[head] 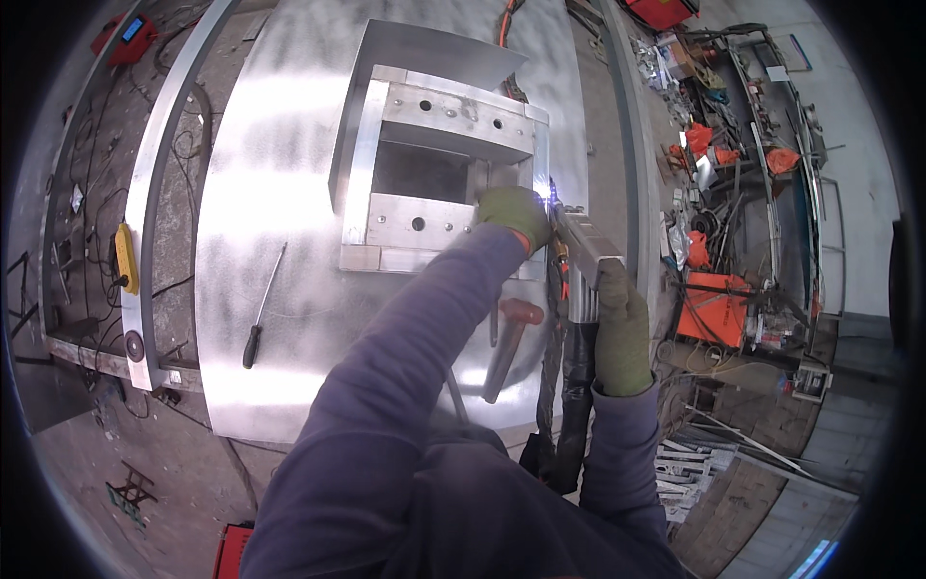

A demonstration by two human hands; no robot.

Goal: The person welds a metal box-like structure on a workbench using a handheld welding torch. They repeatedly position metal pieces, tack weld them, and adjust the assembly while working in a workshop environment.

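My right hand (622, 329), in a green work glove, grips a handheld welding torch (589, 235) with a boxy metal body. Its tip meets the right side of a rectangular metal frame (362, 166), where a bright blue-white spark (542, 189) glows. My left hand (514, 210), gloved too, lies over the frame's lower right part, close beside the spark. Its fingers are turned away from view, so their hold is hidden. The frame has bolts and round holes along two crosspieces. Behind it stands a bent metal sheet (434, 54).
A shiny metal sheet (268, 181) covers the worktop. A screwdriver (264, 307) and a red-headed hammer (510, 347) lie on it. Black cables (579, 391) run beside my right arm. A yellow power strip (126, 259) sits on the left beam; cluttered shelving (767, 152) stands right.
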